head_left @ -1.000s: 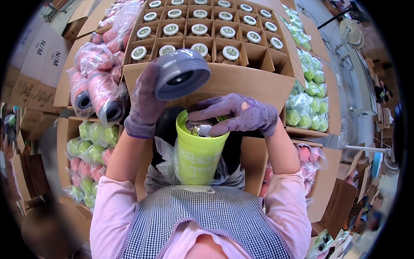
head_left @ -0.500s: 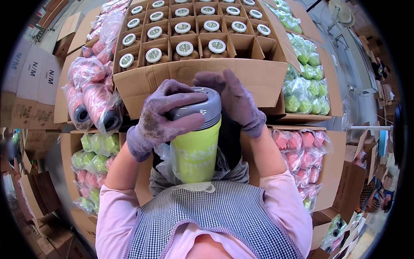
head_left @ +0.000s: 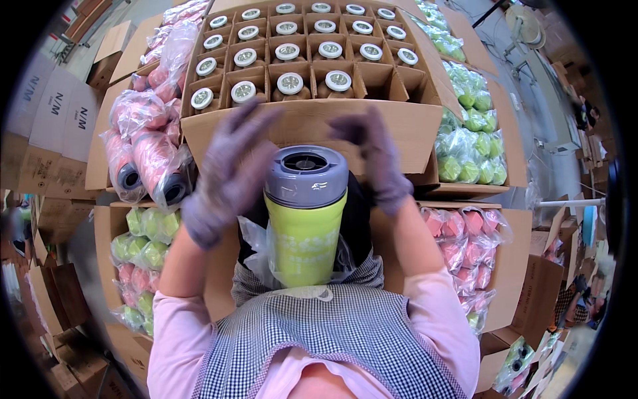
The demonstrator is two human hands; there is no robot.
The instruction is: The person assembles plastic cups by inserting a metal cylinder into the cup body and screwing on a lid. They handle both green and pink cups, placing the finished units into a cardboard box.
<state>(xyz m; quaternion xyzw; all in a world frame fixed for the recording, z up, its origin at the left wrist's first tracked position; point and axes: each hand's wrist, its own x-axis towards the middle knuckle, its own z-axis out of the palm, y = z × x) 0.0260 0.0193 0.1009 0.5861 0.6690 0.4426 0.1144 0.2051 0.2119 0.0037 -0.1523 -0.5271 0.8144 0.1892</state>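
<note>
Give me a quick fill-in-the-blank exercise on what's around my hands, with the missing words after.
The left hand and right hand both wear purple ____.
The tumbler has a yellowish ____ body.
Round caps in the open carton are rimmed in ____.
The bagged items just left of that carton are mostly ____.

Missing words: gloves; green; white; pink.
</note>
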